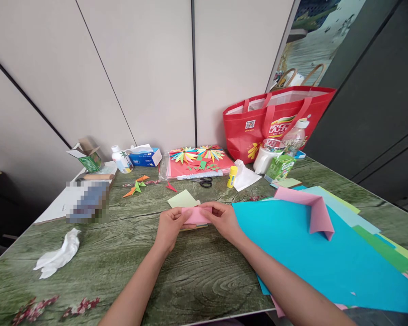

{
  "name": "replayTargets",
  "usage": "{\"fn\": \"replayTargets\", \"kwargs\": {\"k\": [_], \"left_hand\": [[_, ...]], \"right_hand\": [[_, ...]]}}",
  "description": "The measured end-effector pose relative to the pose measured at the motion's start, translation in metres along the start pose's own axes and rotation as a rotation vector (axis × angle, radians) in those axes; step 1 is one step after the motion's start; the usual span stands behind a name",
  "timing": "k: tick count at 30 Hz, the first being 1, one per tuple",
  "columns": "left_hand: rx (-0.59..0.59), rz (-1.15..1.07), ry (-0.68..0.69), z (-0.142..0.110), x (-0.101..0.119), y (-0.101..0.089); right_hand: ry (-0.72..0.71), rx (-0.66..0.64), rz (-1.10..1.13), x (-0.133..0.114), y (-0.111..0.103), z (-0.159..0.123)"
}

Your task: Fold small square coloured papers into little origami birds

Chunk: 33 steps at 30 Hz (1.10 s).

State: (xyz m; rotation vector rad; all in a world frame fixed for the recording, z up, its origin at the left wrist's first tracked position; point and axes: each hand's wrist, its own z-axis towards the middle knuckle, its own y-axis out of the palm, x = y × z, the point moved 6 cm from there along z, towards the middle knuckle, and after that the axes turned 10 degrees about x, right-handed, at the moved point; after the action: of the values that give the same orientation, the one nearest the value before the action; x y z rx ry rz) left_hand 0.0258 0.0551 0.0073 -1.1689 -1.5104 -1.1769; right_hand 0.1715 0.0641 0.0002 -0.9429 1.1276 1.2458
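Between my two hands is a small folded piece of pink paper (196,216), held level just above the table. My left hand (172,225) pinches its left end between thumb and fingers. At the other end, my right hand (224,219) grips it the same way. Right behind the pink piece lies a pale green paper square (182,199). Part of what lies under my hands is hidden. Farther back are black scissors (206,182) and a yellow glue stick (231,176).
Large blue paper sheets (292,244) cover the right side, with a folded pink strip (318,213) on top. Orange and green folded pieces (136,186) lie left. Behind stand a tissue box (144,156), colourful paper fans (197,155) and a red bag (245,136). Crumpled tissue (58,254) lies front left.
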Motion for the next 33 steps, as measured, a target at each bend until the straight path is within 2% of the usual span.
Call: {"fn": "replayTargets", "kwargs": {"k": [33], "left_hand": [[-0.007, -0.003, 0.041, -0.0010, 0.0023, 0.0006]], "right_hand": [[0.037, 0.025, 0.049, 0.0010, -0.0016, 0.0013]]}}
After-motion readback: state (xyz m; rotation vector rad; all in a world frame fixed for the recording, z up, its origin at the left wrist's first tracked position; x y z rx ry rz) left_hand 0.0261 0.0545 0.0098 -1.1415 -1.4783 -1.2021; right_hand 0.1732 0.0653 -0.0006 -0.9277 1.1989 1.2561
